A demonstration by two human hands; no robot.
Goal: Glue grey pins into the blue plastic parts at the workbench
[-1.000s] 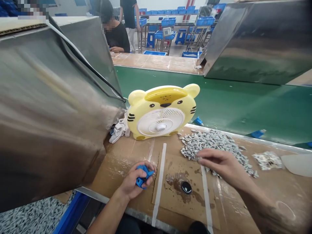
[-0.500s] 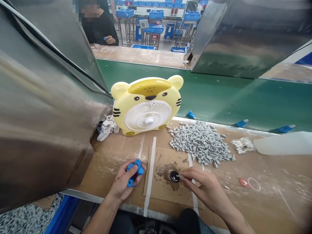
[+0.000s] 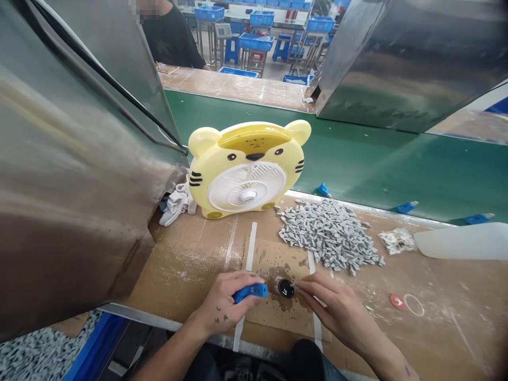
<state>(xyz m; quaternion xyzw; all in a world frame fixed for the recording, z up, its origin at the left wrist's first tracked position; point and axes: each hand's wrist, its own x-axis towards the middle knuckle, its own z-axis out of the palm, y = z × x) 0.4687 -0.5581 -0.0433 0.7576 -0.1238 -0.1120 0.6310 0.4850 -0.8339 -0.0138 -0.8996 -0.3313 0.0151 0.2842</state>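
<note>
Cardboard (image 3: 283, 248) looked spattered, so a light, shallow touch probably worked best — right hand (image 3: 341, 304) pinched a small grey piece (image 3: 293, 286) at three o'clock on the black dish (image 3: 286, 289), left hand (image 3: 228, 299) pinched a blue plastic part (image 3: 251, 292) at nine.

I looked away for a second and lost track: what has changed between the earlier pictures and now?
The right hand has moved from the gray pile left and nearer the person, to the round black item, with a small gray piece at its fingertips. The left hand, holding a blue part, has come right, toward that item. The fan stayed put.
</note>
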